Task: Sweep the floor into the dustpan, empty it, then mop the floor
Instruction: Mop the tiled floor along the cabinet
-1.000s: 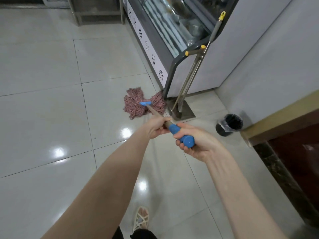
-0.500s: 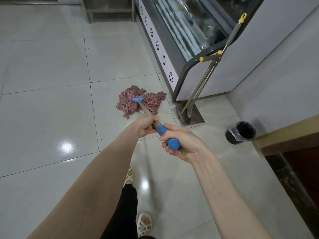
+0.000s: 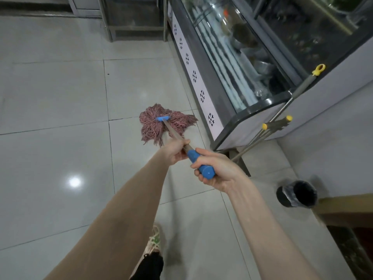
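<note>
Head view, the only view.

Mop [image 3: 174,136]: wooden shaft, blue grip at the near end, blue clamp at the far end; slanted down and away from the body. Mop head [image 3: 159,126]: pink-red strings, fanned flat on the floor [image 3: 60,102], lying across a tile joint, near the foot of the display case [image 3: 232,81] but apart from it. Flat spread judged to give the most contact with the tile.

Left hand [image 3: 175,152]: forward on the bare shaft, fingers curled round it, thumb along the top. Placed ahead, presumably to steer and press.

Right hand [image 3: 219,172]: at the very end, fingers wrapped tight round the blue grip, butt of the grip turned toward the camera. Placed behind, presumably to drive the push and pull.

Dustpan [image 3: 252,139]: long-handled, yellow-capped, stood against the corner of the display case, right of the mop, untouched. Broom handle [image 3: 302,85]: yellow loop on top, leaned beside it; head hidden. Both parked out of the mop's path; hence sweeping and emptying judged done, mopping in hand.

Bin [image 3: 296,194]: black, lined, on the floor by the wall, near the dustpan; handy for emptying.

Foot [image 3: 154,238]: in a sandal, on tile behind the mop.

Floor surface: glossy, lamp glare at left; wet or merely polished, cannot tell.

Next stroke, as a judgement: care needed along the base of the case, strings apt to catch there.
</note>
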